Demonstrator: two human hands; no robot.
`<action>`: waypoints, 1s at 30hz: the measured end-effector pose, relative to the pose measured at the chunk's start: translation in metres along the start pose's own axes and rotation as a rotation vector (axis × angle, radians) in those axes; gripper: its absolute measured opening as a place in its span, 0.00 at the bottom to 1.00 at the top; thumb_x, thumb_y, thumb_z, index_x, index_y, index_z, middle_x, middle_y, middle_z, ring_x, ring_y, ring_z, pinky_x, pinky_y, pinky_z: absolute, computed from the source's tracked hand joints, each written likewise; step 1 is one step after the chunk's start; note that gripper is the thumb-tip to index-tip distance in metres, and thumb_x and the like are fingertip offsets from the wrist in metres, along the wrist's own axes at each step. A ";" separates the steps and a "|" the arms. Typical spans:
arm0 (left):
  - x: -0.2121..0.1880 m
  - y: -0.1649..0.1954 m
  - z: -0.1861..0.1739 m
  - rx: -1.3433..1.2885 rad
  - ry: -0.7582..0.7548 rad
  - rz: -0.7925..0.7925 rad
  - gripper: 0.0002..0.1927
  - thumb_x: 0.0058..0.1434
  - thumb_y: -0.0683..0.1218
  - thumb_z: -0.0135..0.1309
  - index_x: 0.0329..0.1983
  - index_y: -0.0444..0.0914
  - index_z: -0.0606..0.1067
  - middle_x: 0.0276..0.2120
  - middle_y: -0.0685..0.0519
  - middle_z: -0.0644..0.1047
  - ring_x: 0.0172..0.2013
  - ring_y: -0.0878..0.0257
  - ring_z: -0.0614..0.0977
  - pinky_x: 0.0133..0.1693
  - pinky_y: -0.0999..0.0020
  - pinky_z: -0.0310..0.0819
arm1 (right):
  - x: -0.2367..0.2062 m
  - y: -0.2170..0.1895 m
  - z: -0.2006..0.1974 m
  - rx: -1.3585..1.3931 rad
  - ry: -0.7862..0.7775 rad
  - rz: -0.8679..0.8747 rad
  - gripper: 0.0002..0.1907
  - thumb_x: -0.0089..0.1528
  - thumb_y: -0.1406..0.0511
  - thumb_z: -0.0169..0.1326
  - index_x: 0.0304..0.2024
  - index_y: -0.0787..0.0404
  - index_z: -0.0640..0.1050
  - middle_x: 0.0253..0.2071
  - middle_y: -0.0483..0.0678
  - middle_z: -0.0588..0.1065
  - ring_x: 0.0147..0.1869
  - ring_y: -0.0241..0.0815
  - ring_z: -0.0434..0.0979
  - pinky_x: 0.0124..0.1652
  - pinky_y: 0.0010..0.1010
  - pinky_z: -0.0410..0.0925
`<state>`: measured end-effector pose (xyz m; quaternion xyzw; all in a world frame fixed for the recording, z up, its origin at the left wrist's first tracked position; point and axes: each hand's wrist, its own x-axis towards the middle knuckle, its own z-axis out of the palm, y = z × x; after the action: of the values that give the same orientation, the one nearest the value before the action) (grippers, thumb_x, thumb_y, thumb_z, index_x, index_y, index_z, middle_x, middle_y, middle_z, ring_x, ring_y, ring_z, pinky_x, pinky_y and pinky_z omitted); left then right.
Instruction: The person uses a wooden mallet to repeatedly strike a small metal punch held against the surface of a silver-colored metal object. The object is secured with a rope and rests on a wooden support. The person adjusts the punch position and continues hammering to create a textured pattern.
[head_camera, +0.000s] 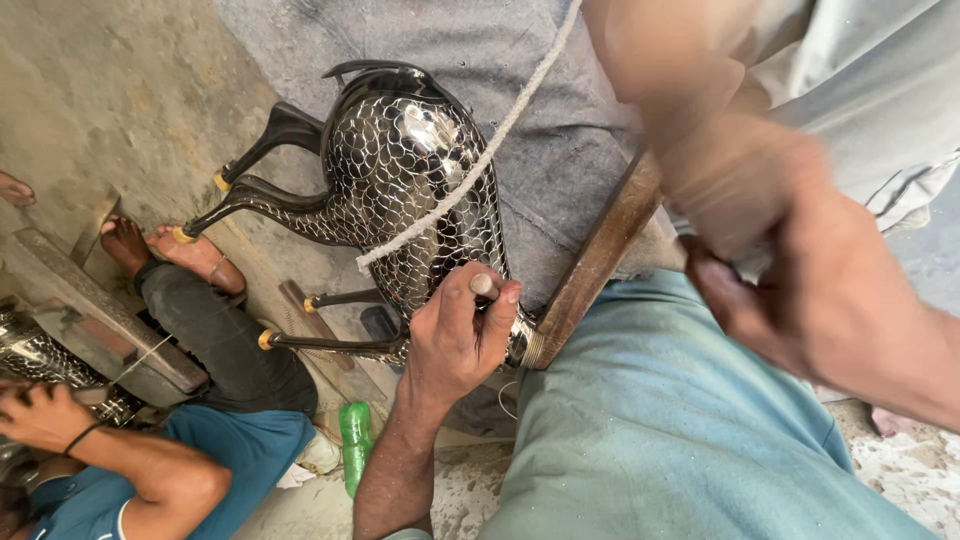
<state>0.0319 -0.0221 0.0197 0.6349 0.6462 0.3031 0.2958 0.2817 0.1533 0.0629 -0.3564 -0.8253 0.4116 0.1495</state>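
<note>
A black metal animal figure (400, 170) with a silver net pattern lies across my lap, its legs pointing left. My left hand (455, 335) rests on its lower flank and pinches a small metal punch (483, 284) against the surface. My right hand (800, 290) is blurred at the right and seems closed on the grip of a brown wooden mallet (600, 265), whose long side lies just right of the punch. A white rope (470, 170) runs diagonally over the figure.
A co-worker sits at the lower left in a blue shirt (240, 450), hand (45, 415) on another patterned metal piece (35, 355), bare feet (190, 250) by a wooden block (100, 310). A green bottle (355, 445) stands on the dusty floor.
</note>
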 end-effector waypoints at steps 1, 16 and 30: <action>-0.001 0.000 -0.001 0.031 -0.009 0.024 0.15 0.69 0.39 0.58 0.54 0.32 0.67 0.37 0.47 0.77 0.30 0.63 0.81 0.29 0.69 0.76 | 0.007 -0.001 -0.004 -0.387 -0.077 -0.114 0.30 0.59 0.67 0.59 0.64 0.56 0.68 0.47 0.52 0.78 0.45 0.48 0.80 0.47 0.39 0.72; -0.012 -0.009 0.005 0.027 -0.011 -0.028 0.17 0.71 0.40 0.59 0.55 0.32 0.65 0.35 0.47 0.80 0.25 0.66 0.82 0.24 0.71 0.75 | -0.003 0.008 -0.003 0.152 0.049 0.254 0.34 0.52 0.68 0.60 0.61 0.57 0.68 0.48 0.44 0.76 0.53 0.40 0.78 0.54 0.35 0.71; -0.011 -0.007 0.003 0.069 0.024 0.034 0.19 0.69 0.41 0.58 0.56 0.30 0.64 0.37 0.45 0.78 0.30 0.60 0.83 0.29 0.66 0.78 | -0.009 0.010 -0.002 -0.336 -0.035 -0.083 0.34 0.53 0.71 0.60 0.63 0.53 0.73 0.46 0.46 0.77 0.47 0.45 0.78 0.48 0.42 0.72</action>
<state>0.0300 -0.0333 0.0120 0.6518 0.6490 0.2930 0.2608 0.2940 0.1518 0.0568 -0.3346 -0.8991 0.2673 0.0901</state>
